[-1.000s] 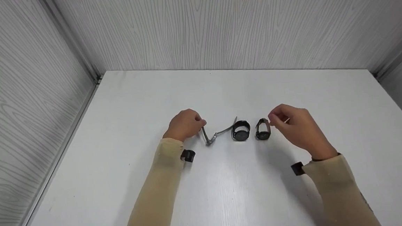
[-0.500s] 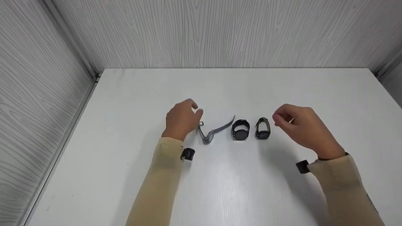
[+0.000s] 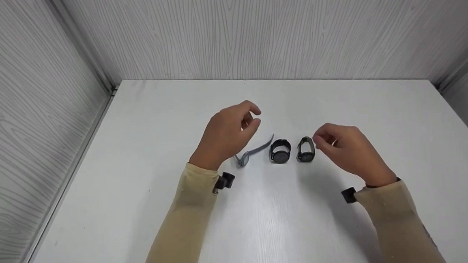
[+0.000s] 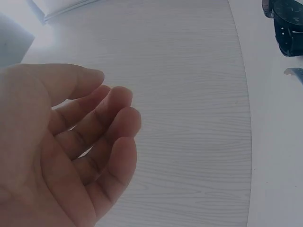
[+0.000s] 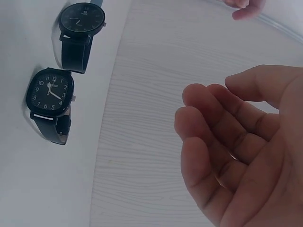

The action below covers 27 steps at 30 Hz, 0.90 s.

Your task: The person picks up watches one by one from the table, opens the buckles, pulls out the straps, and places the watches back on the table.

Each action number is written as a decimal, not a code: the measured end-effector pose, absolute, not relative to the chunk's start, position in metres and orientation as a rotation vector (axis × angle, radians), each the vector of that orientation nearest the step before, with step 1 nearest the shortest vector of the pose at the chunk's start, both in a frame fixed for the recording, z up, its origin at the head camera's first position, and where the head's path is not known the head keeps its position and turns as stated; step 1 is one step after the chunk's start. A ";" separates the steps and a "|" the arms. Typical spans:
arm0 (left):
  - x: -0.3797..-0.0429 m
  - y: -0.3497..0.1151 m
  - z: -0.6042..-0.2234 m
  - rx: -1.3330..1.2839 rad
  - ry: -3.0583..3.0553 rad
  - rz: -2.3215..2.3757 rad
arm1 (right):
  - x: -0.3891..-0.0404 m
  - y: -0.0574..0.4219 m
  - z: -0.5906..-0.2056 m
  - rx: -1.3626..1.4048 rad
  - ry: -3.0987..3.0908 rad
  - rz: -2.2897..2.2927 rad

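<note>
Three wristwatches stand in a row on the white table. A watch with a grey-blue strap [image 3: 261, 148] is leftmost, unfastened and partly covered by my left hand [image 3: 227, 135]. That hand hangs above it, fingers loosely bent, holding nothing. In the middle is a round black watch [image 3: 280, 157], its strap looped. At the right stands a squarish black watch [image 3: 306, 156] with a looped dark strap; its numbered dial [image 5: 51, 92] shows in the right wrist view. My right hand [image 3: 349, 151] is just right of it, fingers loosely curled with nothing between them.
The white tabletop [image 3: 264, 227] stretches around the watches. Wood-grain panels enclose it, with a back wall [image 3: 244, 33] and a left wall [image 3: 27, 132]. A small black camera mount [image 3: 224, 181] sits on the left wrist, another [image 3: 349, 195] on the right.
My left hand has let go of the grey-blue watch's strap, then risen and moved rightward and away over it. My right hand shifted slightly right, then back toward the squarish watch.
</note>
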<state>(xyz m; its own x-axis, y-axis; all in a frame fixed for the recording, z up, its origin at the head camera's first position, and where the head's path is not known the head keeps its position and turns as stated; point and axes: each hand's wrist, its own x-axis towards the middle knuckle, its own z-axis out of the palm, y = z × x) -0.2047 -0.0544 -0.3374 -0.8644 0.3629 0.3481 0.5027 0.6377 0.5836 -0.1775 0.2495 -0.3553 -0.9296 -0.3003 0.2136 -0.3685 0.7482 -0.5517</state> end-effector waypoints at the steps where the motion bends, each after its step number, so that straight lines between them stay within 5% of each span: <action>1: -0.205 -0.054 -0.338 -0.719 -2.683 -1.028 | -0.178 0.248 -0.356 0.540 -2.843 0.925; 15: -0.207 -0.054 -0.348 -0.681 -3.045 -0.938 | -0.187 0.226 -0.387 0.509 -2.934 0.891; 27: -0.208 -0.053 -0.353 -0.725 -3.056 -0.945 | -0.194 0.216 -0.417 0.818 -2.843 0.493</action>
<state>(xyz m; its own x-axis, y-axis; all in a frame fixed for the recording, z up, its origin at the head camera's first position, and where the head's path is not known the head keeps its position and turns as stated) -0.2076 -0.0533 -0.3528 -0.8933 0.4495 -0.0019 0.3699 0.7376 0.5649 -0.1939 0.2162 -0.4174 -0.8418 -0.4911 0.2241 -0.5379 0.7981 -0.2716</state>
